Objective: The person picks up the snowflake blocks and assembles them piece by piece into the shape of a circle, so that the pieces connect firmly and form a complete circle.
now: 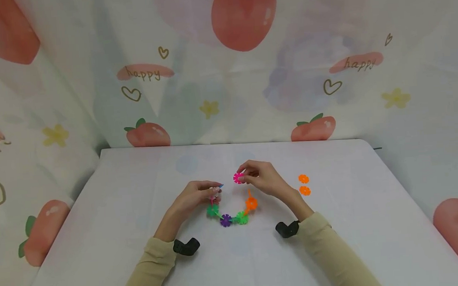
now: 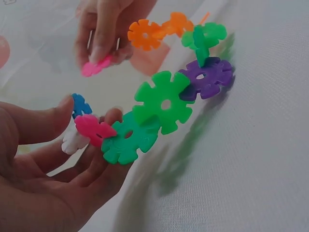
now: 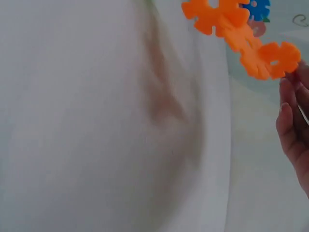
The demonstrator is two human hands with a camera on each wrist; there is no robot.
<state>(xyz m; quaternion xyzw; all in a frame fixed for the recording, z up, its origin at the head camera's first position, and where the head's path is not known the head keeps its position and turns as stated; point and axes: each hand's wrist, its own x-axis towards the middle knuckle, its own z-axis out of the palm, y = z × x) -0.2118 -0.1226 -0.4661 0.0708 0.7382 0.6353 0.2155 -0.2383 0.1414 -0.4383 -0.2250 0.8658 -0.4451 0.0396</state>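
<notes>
A curved chain of notched plastic snowflake discs hangs from my left hand [image 1: 194, 195], which pinches its far left end between thumb and fingers. At that end are a blue disc [image 2: 81, 105], a white disc [image 2: 75, 141] and a pink disc [image 2: 95, 128]. From there the chain runs through green discs [image 2: 164, 103] and a purple disc [image 2: 206, 77] to orange discs [image 1: 251, 203] at its right end. My right hand [image 1: 264, 178] pinches a loose bright pink disc [image 1: 238, 178] just above that orange end. In the right wrist view, orange discs [image 3: 241, 38] hang beside the fingers [image 3: 289, 121].
Two loose orange discs [image 1: 304, 184] lie on the white-covered table [image 1: 337, 241], right of my right hand. Black wrist cameras [image 1: 187, 247] sit at both cuffs. A patterned cloth wall [image 1: 226, 95] stands behind the table and along its sides.
</notes>
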